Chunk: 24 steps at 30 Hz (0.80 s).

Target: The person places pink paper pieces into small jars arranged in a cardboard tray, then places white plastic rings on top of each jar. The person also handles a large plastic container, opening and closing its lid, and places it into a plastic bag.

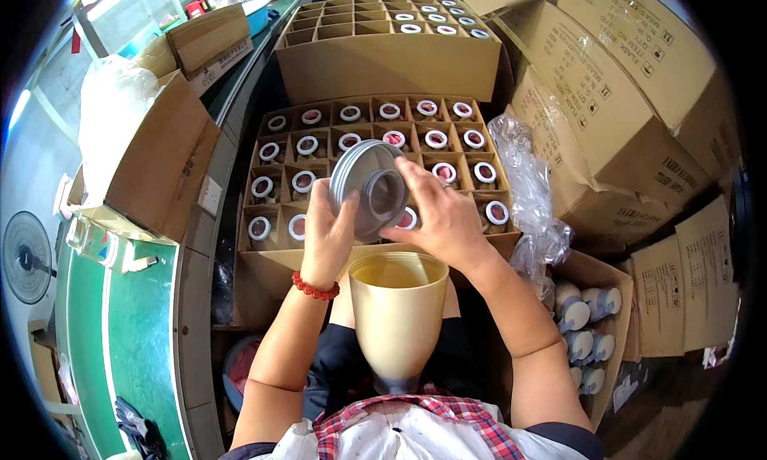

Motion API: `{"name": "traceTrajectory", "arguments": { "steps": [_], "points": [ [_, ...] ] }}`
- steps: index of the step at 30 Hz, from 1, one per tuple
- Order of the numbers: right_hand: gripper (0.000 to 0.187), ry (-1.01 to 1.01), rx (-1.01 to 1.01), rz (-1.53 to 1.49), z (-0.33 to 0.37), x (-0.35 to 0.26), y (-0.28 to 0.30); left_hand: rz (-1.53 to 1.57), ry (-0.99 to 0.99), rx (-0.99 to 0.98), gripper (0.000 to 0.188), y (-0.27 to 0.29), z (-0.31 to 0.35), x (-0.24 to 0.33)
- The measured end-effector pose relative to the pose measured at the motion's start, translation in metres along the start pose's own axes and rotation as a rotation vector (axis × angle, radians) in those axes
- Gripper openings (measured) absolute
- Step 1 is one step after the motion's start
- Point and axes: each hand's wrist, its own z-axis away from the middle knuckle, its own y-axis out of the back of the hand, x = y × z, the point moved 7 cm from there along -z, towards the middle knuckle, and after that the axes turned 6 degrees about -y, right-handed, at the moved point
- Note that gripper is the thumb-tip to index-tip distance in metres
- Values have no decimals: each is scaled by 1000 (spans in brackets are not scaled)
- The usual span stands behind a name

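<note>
Above the open box in front of me, I hold a round grey threaded lid [361, 171] tilted, with a smaller ring inside it. The fingers of my left hand [326, 235] grip its left edge, thumb on the inner side; a red bead bracelet circles that wrist. My right hand [441, 219] closes on the lid's right edge. Just below both hands, a cream tapered container [397, 308] stands upright between my legs, its wide mouth open and its narrow grey end down. Behind the lid, a divided carton [311, 262] holds several bottles with white ring tops [485, 172].
Another divided carton [383, 69] stands farther back, partly filled. Stacked cardboard boxes [623, 101] rise at the right, beside clear plastic wrap [531, 196] and a box of cream containers [591, 332]. Along the left runs a green-topped table [140, 324] with an open carton [160, 148] and dark gloves [137, 428].
</note>
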Motion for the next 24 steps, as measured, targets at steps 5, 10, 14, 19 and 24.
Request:
{"name": "traceTrajectory", "arguments": {
  "steps": [5, 10, 14, 19, 24],
  "points": [
    [79, -531, -492, -48, 10, 6, -11, -198, -29, -41, 17, -10, 10, 13],
    [84, -70, -149, -4, 19, -16, 6, -195, -117, -21, 18, -10, 9, 17],
    [76, -776, -568, -176, 44, 24, -25, -293, -62, -39, 18, -20, 17, 19],
    [81, -191, -1, -59, 29, -9, 9, -277, -178, -17, 17, -22, 19, 17],
    [83, -629, -149, -95, 50, 29, -6, -366, -114, -55, 18, -34, 24, 19]
  ]
}}
